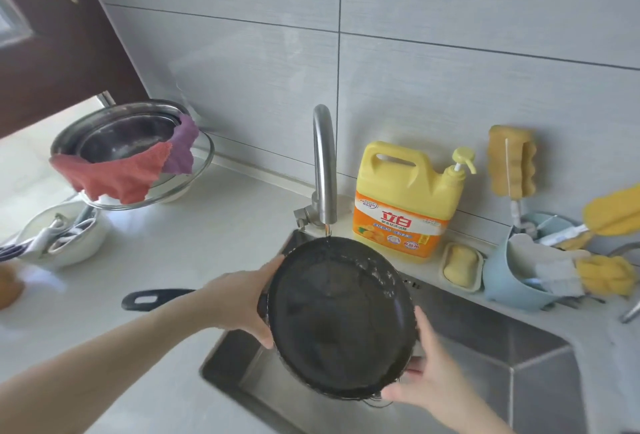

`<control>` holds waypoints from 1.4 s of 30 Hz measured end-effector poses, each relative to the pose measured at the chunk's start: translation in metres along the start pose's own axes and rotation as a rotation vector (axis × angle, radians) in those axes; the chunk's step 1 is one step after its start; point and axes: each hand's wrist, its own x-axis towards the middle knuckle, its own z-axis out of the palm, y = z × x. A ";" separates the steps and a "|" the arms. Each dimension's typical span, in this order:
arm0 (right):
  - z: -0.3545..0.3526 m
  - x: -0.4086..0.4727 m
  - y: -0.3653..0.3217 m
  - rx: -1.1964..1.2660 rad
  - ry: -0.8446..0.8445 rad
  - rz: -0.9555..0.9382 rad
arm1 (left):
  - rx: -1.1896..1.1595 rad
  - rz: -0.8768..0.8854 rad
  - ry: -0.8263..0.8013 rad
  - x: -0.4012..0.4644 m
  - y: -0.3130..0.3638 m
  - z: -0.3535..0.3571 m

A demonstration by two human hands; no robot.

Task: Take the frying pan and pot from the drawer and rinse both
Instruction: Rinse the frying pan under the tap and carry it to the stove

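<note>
Two hands grip one frying pan (341,322) over the sink (540,374). The left hand (242,305) curls round the rim at nine o'clock, where the black handle (152,299) joins and runs out over the countertop (194,243). The right hand (420,381) cups the rim at about five o'clock, fingers wrapped underneath. The pan is tilted, its dark inside facing up, and a thin stream from the steel faucet (325,163) strikes the rim at twelve o'clock. The step in hand looks like the pan's rinse. Next it probably wants turning so water sweeps the whole surface, then draining. The pot is not identifiable; steel bowls (124,132) sit at ten o'clock, and a yellow detergent bottle (405,198) at one.
</note>
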 end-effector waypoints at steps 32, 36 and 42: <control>-0.100 -0.039 -0.054 -0.813 1.279 -0.835 | 0.249 0.630 1.512 0.030 0.073 0.054; -0.097 -0.034 -0.030 -0.871 1.127 -0.677 | 0.223 0.570 1.390 0.037 0.063 0.073; -0.089 -0.025 -0.002 -0.865 0.614 -0.262 | -0.057 0.251 0.748 0.036 0.043 0.086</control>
